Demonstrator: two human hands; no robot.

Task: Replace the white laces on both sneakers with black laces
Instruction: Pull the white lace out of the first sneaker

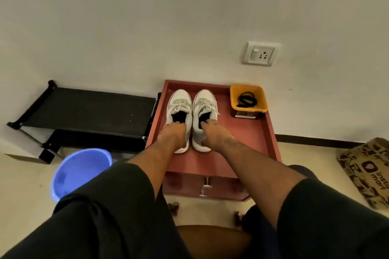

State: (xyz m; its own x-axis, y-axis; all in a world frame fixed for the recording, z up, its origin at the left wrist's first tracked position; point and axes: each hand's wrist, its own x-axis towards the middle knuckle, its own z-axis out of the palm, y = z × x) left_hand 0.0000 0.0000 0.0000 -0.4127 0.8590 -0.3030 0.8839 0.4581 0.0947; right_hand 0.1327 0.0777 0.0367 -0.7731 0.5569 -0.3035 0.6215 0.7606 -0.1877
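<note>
The fingers point(175, 125) of the left hand point(171, 137) are hooked over the heel collar of the left sneaker point(179, 109), their tips dipping into the dark opening; the right hand point(214, 134) does the same on the right sneaker point(205, 109), fingertips curled into its mouth while the palm lies against the heel. Each hand thus grips its own shoe at the back.

Both sneakers stand side by side, nearly touching, on the red desk point(256, 132), toward its far edge near the wall. Their long axes run away from the person: toes point at the wall, heels toward the body, the pair roughly parallel.

By my reading the task has barely started. The white laces point(205, 104) are threaded and tied on both shoes, and nothing has been pulled from any eyelet. The black laces point(246, 99) lie coiled in the yellow tub point(248, 109) at the desk's far right corner, well apart from the shoes and untouched. Left to do: untie and strip both white laces, then thread the black ones through each sneaker.
</note>
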